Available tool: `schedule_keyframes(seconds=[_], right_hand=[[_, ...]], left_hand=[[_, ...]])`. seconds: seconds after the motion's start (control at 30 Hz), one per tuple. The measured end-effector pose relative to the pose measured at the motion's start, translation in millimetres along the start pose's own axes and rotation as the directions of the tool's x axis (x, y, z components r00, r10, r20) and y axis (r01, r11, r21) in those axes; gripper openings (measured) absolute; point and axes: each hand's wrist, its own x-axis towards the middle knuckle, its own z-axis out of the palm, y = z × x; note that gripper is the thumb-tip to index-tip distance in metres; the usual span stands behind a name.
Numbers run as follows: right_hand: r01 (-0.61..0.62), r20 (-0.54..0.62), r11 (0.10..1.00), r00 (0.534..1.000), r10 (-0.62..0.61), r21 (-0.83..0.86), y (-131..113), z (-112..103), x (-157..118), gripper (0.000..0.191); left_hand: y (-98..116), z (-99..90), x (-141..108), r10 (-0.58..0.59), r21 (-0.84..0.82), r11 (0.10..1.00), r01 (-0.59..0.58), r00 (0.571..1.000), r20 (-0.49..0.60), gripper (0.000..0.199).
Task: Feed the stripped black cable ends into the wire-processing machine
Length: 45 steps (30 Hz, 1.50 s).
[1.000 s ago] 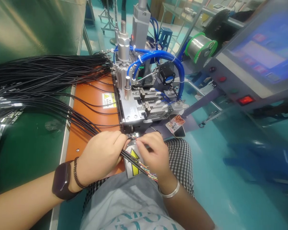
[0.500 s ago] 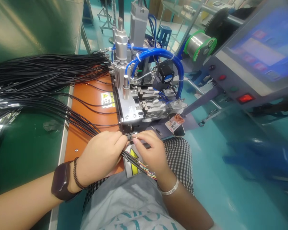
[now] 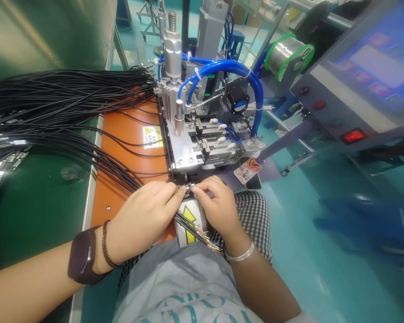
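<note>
Cables (image 3: 189, 223) slant through left hand (image 3: 145, 216), wire ends (image 3: 213, 244) pointing lower right

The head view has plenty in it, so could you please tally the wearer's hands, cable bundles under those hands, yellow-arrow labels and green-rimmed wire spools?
Left hand and right hand: 2
Black cable bundle: 1
Yellow-arrow label: 1
Green-rimmed wire spool: 1
Total: 5

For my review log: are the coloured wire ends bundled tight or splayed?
Splayed: past the left hand, the coloured wire ends fan out from the black cables.
</note>
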Motion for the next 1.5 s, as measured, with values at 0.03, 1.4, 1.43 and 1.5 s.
schedule_keyframes(seconds=[0.03,1.4,1.43,1.5], right_hand=[[0.000,0.000,1.000,1.000,0.000,0.015,0.2,0.0,-0.1,0.016],[-0.450,0.175,0.812,0.893,0.415,0.371,22.0,1.5,6.7,0.011],[-0.444,0.170,0.817,0.896,0.410,0.369,21.2,1.3,7.0,0.011],[-0.442,0.168,0.825,0.897,0.409,0.352,20.4,1.3,7.8,0.012]], left_hand=[[0.0,2.5,-1.0,0.007,0.003,1.000,-0.006,1.000,-0.023,0.037],[-5.7,13.4,12.4,-0.006,0.121,0.993,-0.003,0.997,0.077,0.039],[-5.2,12.8,12.7,-0.007,0.127,0.992,-0.004,0.996,0.085,0.039],[-3.9,11.3,13.5,-0.010,0.138,0.990,-0.005,0.994,0.107,0.040]])
